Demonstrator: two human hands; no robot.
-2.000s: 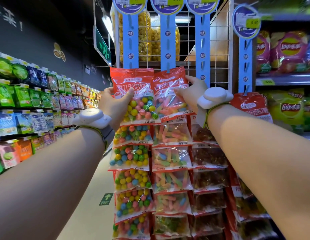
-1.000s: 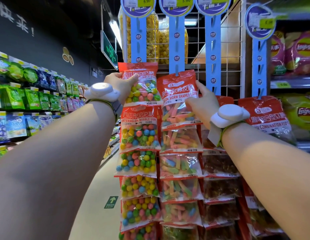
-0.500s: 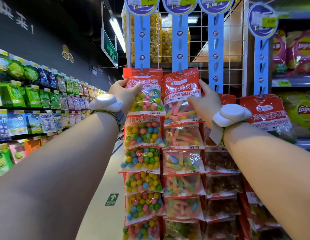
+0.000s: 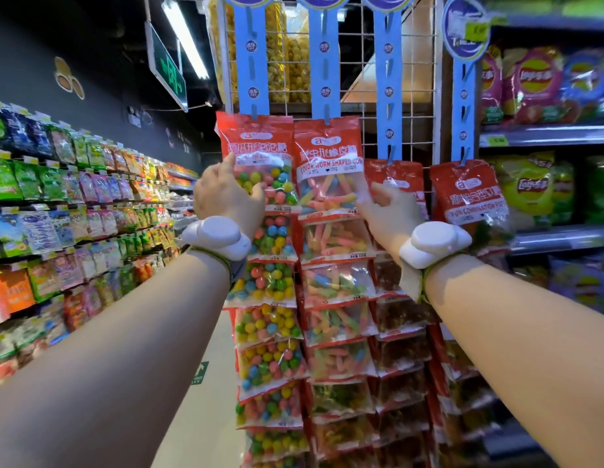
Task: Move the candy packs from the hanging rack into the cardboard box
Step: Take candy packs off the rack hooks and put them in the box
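**Red packs back on the strips, both hands resetting**

Red-topped candy, two columns, and I'm up at the top of each. My left hand (image 4: pixel 226 197) is on the gumball pack (image 4: pixel 260 163), thumb against its front, fingers curled round the left edge. It's a light hold, not a firm clench. A second ago that pack was lifted up off its neighbours; now it hangs flat again under the blue strip (image 4: pixel 251 62), so the pull didn't free it.

My right hand (image 4: pixel 388 207) has slid off the worm pack (image 4: pixel 327 163) and sits open at its right edge, fingers spread over the dark pack (image 4: pixel 395 179) in the next column. It was pinching the worm pack's side a moment ago; now it grips nothing that I can see.

Both top packs hang on the rack (image 4: pixel 415 96), clipped at the top. No box in view, so nothing counts as moved yet from here. I reckon the next go needs an upward tug at the clip, not a sideways pull, or the film may tear at its hang hole.
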